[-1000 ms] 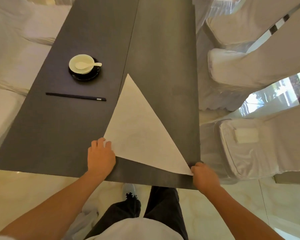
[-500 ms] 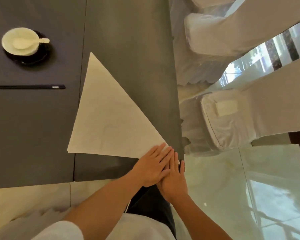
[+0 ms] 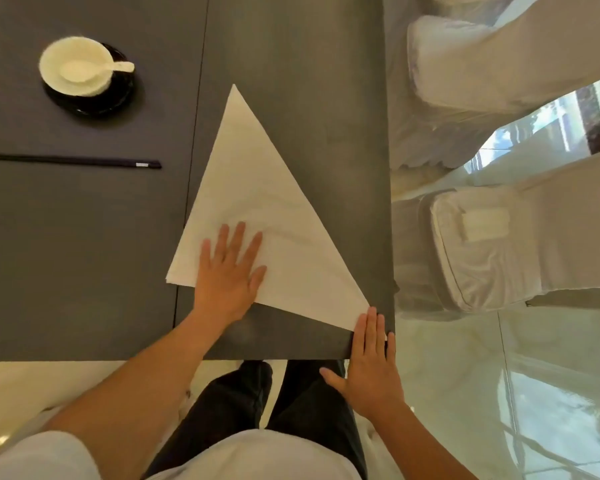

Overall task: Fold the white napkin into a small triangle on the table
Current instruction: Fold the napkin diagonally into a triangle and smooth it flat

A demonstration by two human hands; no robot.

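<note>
1. Half a second ago I had both hands stacked on the napkin's near right corner. Now my left hand (image 3: 229, 271) has slid across and lies flat, fingers spread wide, on the white napkin (image 3: 257, 188) near its left corner.
2. My right hand (image 3: 371, 368) stays put with straight, closed-up fingers, its tips pinning the right corner. Neither hand holds anything.
3. I read that as smoothing the first fold. The triangle is still large, so more folds are needed.
4. The napkin is thin, matte and layered at the left corner, with faint wrinkles ahead of my left fingers. It lies flat on the dark grey tabletop (image 3: 84, 254).
5. Far beyond and outside my left hand are slim black chopsticks (image 3: 77, 160) and a round cream bowl (image 3: 75, 65) on a glossy black saucer.
</note>
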